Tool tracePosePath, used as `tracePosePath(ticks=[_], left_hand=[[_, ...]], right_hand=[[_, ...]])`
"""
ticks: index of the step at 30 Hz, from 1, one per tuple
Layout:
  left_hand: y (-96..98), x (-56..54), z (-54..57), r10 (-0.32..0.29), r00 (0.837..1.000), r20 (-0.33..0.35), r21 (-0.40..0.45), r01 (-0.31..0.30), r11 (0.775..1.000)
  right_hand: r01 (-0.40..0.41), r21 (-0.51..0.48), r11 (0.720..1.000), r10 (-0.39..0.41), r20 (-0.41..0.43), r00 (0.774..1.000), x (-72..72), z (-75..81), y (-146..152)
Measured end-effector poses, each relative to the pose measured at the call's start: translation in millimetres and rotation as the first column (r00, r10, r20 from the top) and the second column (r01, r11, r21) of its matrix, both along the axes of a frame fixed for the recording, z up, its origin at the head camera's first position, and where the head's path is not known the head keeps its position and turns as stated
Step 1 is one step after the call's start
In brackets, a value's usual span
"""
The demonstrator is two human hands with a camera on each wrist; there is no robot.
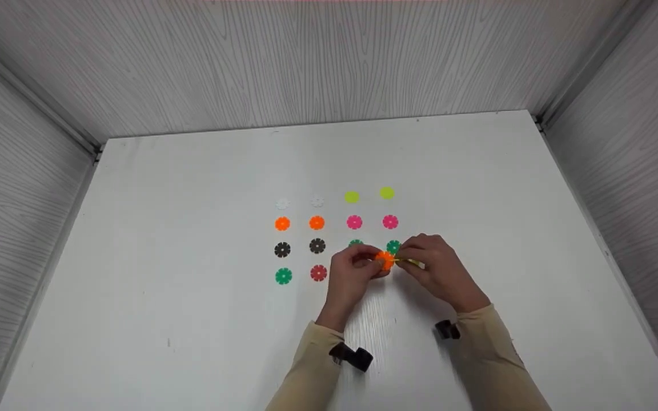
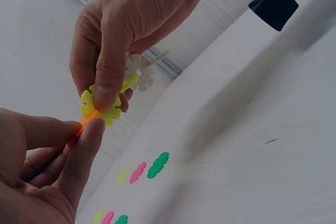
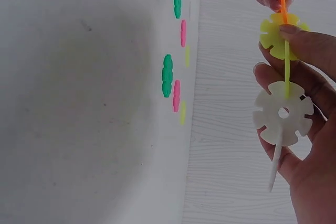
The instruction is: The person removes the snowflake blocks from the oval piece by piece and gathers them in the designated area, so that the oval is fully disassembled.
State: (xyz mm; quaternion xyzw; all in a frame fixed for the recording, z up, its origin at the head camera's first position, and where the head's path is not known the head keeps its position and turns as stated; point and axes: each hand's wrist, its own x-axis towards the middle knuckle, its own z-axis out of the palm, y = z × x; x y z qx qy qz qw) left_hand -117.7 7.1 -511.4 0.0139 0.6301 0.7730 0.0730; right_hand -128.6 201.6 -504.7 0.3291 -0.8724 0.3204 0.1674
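My left hand (image 1: 353,279) pinches an orange notched disc (image 1: 385,261) between thumb and fingers. Opposite it, my right hand (image 1: 437,269) grips a face-on yellow notched disc (image 2: 112,115), its thumb pressed on the disc. The orange disc stands edge-on at the rim of that yellow disc in the right wrist view. From there a short chain runs back along the right palm: a second yellow disc (image 3: 287,72) seen edge-on, a white disc (image 3: 269,111) with a centre hole, and another white disc (image 3: 274,167) edge-on. Both hands are raised above the white table.
Similar discs lie in rows on the table (image 1: 192,319): white (image 1: 282,204), yellow (image 1: 352,197), orange (image 1: 282,224), pink (image 1: 354,222), dark brown (image 1: 282,249), green (image 1: 283,276) and red (image 1: 318,273). My left hand partly covers one green disc (image 1: 355,243). Wood-grain panels (image 1: 317,63) surround the table.
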Motion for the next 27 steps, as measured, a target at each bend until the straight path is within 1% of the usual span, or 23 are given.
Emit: tracePosePath(ticks=[6, 9, 14, 17, 19, 22, 25, 27], left_hand=[[1.8, 0.2, 0.3, 0.043, 0.998, 0.043, 0.009, -0.043, 0.999], [3.1, 0.0, 0.4, 0.054, 0.997, 0.062, 0.022, -0.056, 0.998], [1.3, -1.8, -1.5, 0.043, 0.993, 0.108, 0.06, -0.049, 0.997], [1.3, -1.9, -1.9, 0.042, 0.99, 0.132, 0.04, -0.048, 0.998], [1.8, -1.7, -1.7, 0.047, 0.989, 0.137, 0.015, -0.049, 0.999], [2.6, -1.6, -2.3, 0.05, 0.989, 0.142, 0.001, -0.051, 0.999], [3.2, -1.4, -3.1, 0.056, 0.986, 0.157, 0.019, -0.06, 0.998], [4.6, -1.1, -3.7, 0.069, 0.984, 0.166, 0.03, -0.075, 0.997]], right_hand=[[0.027, 0.02, 0.999, -0.027, -0.034, 0.999, -0.1, -0.3, -0.5], [0.03, 0.017, 0.999, -0.029, -0.032, 0.999, -0.5, -0.2, 0.2], [-0.004, 0.015, 1.0, 0.004, 0.0, 1.0, -1.6, -0.3, 2.3], [-0.015, 0.019, 1.0, 0.015, 0.023, 1.0, -1.2, -2.1, 3.6], [-0.019, 0.018, 1.0, 0.018, 0.044, 0.999, -0.5, -2.3, 4.0], [-0.019, 0.017, 1.0, 0.017, 0.076, 0.997, 0.0, -1.8, 4.6], [-0.022, 0.021, 1.0, 0.019, 0.11, 0.994, 0.2, 0.4, 4.7], [-0.017, 0.024, 1.0, 0.014, 0.115, 0.993, 0.0, 1.2, 4.6]])
